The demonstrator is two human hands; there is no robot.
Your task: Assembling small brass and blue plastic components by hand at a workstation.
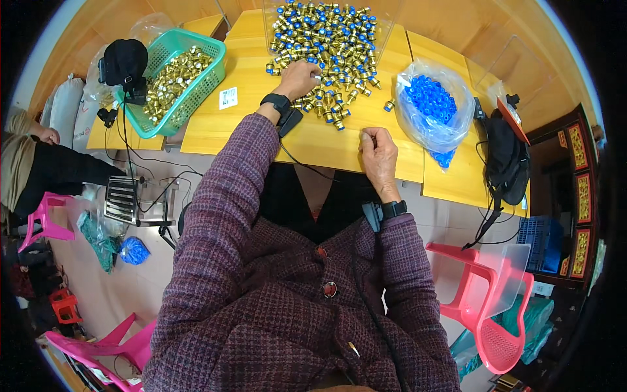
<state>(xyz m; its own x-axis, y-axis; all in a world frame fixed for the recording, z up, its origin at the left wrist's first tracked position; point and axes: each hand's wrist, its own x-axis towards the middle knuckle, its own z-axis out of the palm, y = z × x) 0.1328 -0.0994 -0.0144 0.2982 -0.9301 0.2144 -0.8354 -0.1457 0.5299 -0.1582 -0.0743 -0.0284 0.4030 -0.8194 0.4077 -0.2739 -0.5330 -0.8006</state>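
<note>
fingers (pixel 311 68) by stubby, seemingly brass fittings (pixel 334 60)

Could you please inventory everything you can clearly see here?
Table: one, yellow, top
Blue-ended fittings: uncounted, brass, top centre
Basket: one, green, table left
Metal parts: uncounted, brass, in basket
Plastic bag: one, clear, table right
Small pieces: uncounted, blue, in plastic bag
Hat: one, black, by basket
Strapped bag: one, black, table right
Label: one, white, beside basket
Seats: three, pink, floor left and right
Stool: one, red, floor left
Co-worker: one, beige-black clothes, left edge
Left grip: one, bare, at fittings
Right grip: one, bare, at table edge
</note>
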